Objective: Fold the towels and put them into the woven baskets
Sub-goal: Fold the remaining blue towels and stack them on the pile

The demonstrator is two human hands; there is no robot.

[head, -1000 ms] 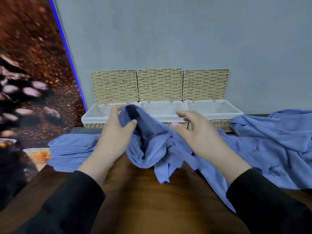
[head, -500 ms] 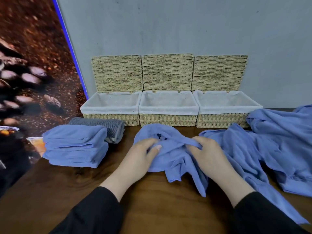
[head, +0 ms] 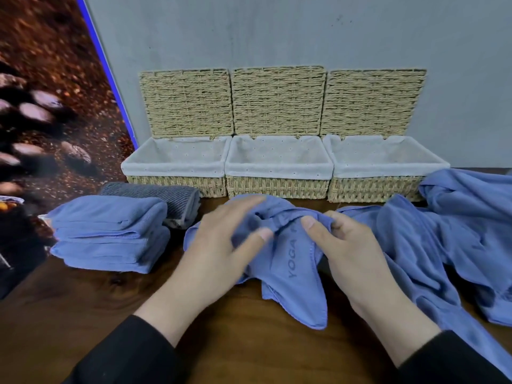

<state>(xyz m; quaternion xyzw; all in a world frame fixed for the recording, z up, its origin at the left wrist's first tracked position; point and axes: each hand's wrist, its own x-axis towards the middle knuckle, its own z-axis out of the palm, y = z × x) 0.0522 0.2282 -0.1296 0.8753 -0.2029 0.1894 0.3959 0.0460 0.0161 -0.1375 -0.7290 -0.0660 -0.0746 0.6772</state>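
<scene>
A crumpled blue towel (head: 293, 270) printed with "YOGA" lies on the wooden table in front of me. My left hand (head: 221, 245) rests on its left side with fingers spread and slightly blurred. My right hand (head: 343, 245) pinches a bunched fold of the same towel between thumb and curled fingers. Three woven baskets with white liners stand against the wall: left (head: 177, 187), middle (head: 277, 187) and right (head: 374, 189). All three have their lids raised, and no towel shows inside them.
A stack of folded blue towels (head: 110, 234) sits at the left, with a folded grey towel (head: 166, 195) behind it. A heap of loose blue towels (head: 448, 239) covers the table at the right. A patterned panel (head: 41, 120) stands at the far left.
Both hands brought the towel down from in front of the baskets onto the table. The right hand has shifted its hold to a fold near the towel's top.
</scene>
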